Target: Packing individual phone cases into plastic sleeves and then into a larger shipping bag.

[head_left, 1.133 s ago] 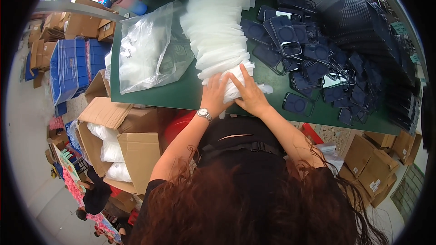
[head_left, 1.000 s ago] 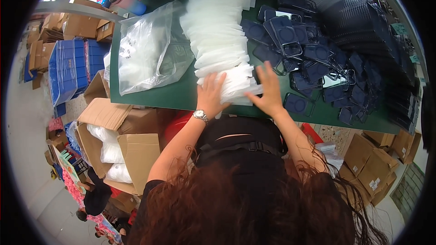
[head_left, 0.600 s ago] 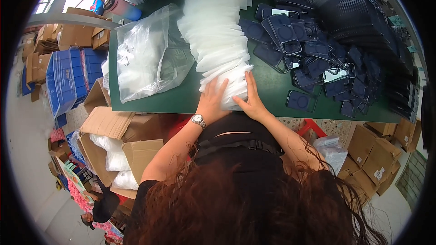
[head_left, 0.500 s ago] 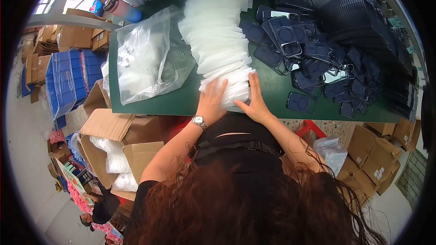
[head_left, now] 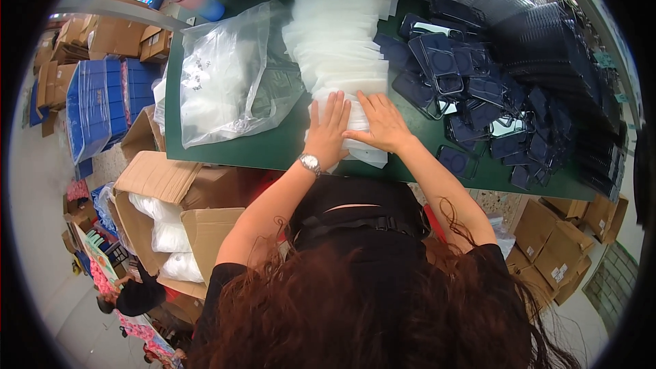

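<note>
A long overlapping row of white translucent plastic sleeves [head_left: 342, 41] runs from the back of the green table [head_left: 225, 155] to its front edge. My left hand [head_left: 328, 130] lies flat on the left side of the row's near end, fingers stretched forward. Opposite it, my right hand [head_left: 383, 123] rests on the right side with fingers spread and thumb pointing inward. Both palms press on the sleeves and grip nothing. To the right lies a heap of dark blue phone cases [head_left: 471, 82]; one phone case [head_left: 456, 161] sits near the table's front edge.
A large clear plastic bag [head_left: 225, 75] of white contents lies left of the sleeves, with a pink-blue bottle [head_left: 196, 0] behind it. Stacked dark trays [head_left: 567, 61] stand at the right. An open carton [head_left: 160, 178] holds white bags at lower left; cartons [head_left: 550, 246] lie at lower right.
Both hands have moved forward along the sleeves, and the left has flattened onto them. The view has shifted slightly. Another person in the lower left background has moved.
</note>
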The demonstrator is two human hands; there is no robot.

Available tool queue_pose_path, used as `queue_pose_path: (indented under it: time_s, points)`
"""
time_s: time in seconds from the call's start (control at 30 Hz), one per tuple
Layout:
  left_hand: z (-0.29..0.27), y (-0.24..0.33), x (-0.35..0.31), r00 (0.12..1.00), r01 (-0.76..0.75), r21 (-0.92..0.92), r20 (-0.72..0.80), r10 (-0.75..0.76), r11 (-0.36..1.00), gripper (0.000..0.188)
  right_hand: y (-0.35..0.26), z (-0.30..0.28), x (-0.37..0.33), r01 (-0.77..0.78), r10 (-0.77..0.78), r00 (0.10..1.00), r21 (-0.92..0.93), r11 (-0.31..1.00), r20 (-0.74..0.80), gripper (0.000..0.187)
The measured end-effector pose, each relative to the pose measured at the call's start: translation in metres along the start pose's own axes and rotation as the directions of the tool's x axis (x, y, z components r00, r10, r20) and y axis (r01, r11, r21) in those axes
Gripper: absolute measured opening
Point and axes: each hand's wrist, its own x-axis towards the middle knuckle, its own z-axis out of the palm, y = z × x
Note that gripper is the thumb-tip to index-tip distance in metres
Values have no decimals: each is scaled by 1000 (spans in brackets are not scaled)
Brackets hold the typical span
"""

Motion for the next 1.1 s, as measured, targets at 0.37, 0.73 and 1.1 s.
queue_pose_path:
  time_s: [0.37,0.73,1.1]
  points:
    - [17,-2,24,1000,-9,-144,-5,9,990,98,8,9,-2,208,-199,978,-405,890,65,104]
    - [19,11,24,983,168,-41,-64,-171,985,96,30,-7,22,263,-267,963,-294,919,27,96]
    - [1,-15,34,998,19,-12,-60,-19,1000,96,27,-6,32,279,-270,958,-99,955,96,101]
